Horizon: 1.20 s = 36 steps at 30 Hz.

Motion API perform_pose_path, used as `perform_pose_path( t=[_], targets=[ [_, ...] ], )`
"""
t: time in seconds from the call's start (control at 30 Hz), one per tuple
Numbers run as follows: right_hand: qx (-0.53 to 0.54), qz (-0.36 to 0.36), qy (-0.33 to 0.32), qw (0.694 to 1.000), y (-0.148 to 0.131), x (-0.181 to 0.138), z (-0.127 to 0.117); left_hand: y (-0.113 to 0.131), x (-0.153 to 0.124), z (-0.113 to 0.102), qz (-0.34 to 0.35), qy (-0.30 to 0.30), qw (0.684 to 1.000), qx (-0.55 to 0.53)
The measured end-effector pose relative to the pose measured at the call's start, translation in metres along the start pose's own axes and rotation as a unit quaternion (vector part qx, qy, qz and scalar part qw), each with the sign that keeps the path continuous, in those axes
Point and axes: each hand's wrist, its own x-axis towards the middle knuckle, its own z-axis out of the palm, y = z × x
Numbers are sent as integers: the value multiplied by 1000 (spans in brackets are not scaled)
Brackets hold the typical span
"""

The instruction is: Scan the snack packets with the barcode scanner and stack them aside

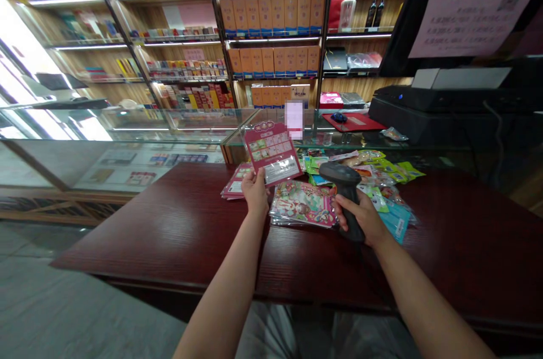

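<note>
My left hand (255,189) holds up a flat pink packet (272,152) by its lower left corner, its printed side turned toward me. My right hand (360,216) grips the handle of a black barcode scanner (345,189), whose head points left toward the raised packet. Under both hands a pile of colourful flat packets (303,203) lies on the dark red wooden table (178,234). A small stack of pink packets (234,182) lies just left of my left hand.
A glass display counter (169,127) runs behind the table. A black printer (428,107) and a red mouse pad (354,121) with a mouse sit at the right. Shelves of orange boxes (274,37) and bottles fill the back wall. A pink notice (470,14) hangs top right.
</note>
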Motion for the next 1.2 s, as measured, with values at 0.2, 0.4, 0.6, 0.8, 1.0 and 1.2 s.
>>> perform_pose_path(
  t=[0.2,0.4,0.6,0.8,1.0,1.2],
  targets=[
    [22,3,-5,1000,1,0,-1,13,30,-27,0,92,991,94],
    [33,4,-13,999,0,-1,0,20,59,-81,53,130,939,314],
    [36,5,-4,999,3,-1,0,10,61,-102,39,98,898,427],
    [36,12,-5,999,2,0,0,7,63,-101,-28,114,855,506],
    [42,16,-6,999,4,0,-2,12,62,-100,-26,128,833,537],
    [42,11,-10,999,2,-1,0,16,55,-101,-11,94,806,584]
  ],
)
